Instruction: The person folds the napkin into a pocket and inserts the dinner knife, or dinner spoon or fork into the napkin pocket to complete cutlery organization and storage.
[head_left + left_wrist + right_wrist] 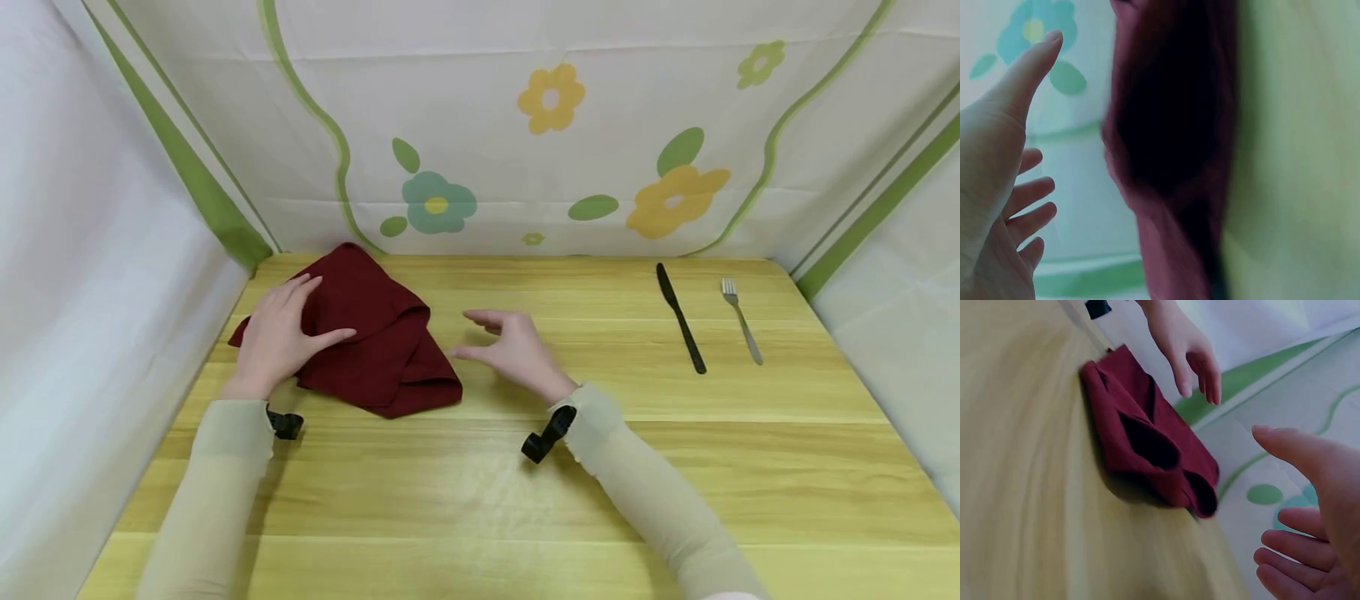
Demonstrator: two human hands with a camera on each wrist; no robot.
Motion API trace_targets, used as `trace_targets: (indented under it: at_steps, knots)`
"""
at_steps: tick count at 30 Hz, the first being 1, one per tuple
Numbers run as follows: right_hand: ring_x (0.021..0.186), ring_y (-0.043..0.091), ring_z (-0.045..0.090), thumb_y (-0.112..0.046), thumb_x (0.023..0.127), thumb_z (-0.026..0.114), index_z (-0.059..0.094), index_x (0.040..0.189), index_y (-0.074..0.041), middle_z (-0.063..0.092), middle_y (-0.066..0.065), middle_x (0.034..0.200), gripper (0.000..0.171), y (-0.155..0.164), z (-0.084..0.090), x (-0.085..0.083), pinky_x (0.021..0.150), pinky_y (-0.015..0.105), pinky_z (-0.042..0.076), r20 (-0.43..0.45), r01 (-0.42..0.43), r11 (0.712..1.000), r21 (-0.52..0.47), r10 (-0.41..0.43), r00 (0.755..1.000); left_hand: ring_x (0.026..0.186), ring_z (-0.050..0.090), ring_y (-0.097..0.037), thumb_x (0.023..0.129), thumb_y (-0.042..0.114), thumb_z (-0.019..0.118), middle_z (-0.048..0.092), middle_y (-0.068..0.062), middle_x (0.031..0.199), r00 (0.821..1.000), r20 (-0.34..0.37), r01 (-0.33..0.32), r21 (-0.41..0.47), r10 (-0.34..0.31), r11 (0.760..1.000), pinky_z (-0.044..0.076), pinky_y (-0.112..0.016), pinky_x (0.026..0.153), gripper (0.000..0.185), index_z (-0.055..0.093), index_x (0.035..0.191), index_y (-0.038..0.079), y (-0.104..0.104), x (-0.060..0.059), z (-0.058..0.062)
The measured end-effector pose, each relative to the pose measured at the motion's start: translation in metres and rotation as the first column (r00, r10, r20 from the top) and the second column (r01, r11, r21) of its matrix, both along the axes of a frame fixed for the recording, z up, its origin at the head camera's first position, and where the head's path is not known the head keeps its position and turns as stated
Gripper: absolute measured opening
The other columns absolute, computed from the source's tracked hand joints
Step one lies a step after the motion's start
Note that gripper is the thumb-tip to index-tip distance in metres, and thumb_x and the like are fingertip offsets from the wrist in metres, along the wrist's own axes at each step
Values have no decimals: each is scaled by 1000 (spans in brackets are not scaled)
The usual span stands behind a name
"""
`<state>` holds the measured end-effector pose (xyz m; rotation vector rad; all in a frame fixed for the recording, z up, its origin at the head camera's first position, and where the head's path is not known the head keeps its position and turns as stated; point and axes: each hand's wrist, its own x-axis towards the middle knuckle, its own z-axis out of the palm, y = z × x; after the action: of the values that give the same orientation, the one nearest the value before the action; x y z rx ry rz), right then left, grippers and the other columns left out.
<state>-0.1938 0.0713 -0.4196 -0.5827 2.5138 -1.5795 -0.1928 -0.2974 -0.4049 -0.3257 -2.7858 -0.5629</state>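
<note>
Table (pixel 420 492): light wood-grain top, faint glare showed near front. White cloth (pixel 480 108) with printed flowers (pixel 532 102) hung behind; green bands (pixel 180 167) marked both corners; white sheets (pixel 90 267) flanked the sides.

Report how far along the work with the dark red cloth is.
Done, it seems: the dark red cloth lies on the wooden table, loosely folded over itself. In hand: the left hand is over its left side, the right hand beside it, apart; neither grips it. Likely left: neatening the cloth, since its folds gape open.
</note>
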Motion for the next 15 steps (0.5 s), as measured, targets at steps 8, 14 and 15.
trace_targets:
  at_steps: [8,14,15]
  knots:
    - [122,23,62,-50,75,90,67,136,-10,65,7,134,77,-31,-6,8,100,37,50,43,-69,997,-22,70,997,135,38,-50,78,56,85,43,-29,149,997,47,-63,4,62,998,32,-63,109,103,43,151,-3,-34,-1,-10]
    - [121,20,61,-43,79,89,69,134,-10,65,2,132,68,-48,-8,12,99,31,50,14,-180,983,-17,181,983,137,32,-56,87,62,73,35,-35,152,973,223,-53,-35,60,998,28,-67,109,98,44,148,-9,-43,2,-16]
    - [120,19,61,-42,80,88,69,134,-10,65,1,132,65,-51,-9,12,99,30,50,8,-207,978,1,207,978,138,30,-56,89,64,70,33,-36,153,963,264,-47,-37,55,998,27,-68,109,98,44,147,-10,-42,3,-17]
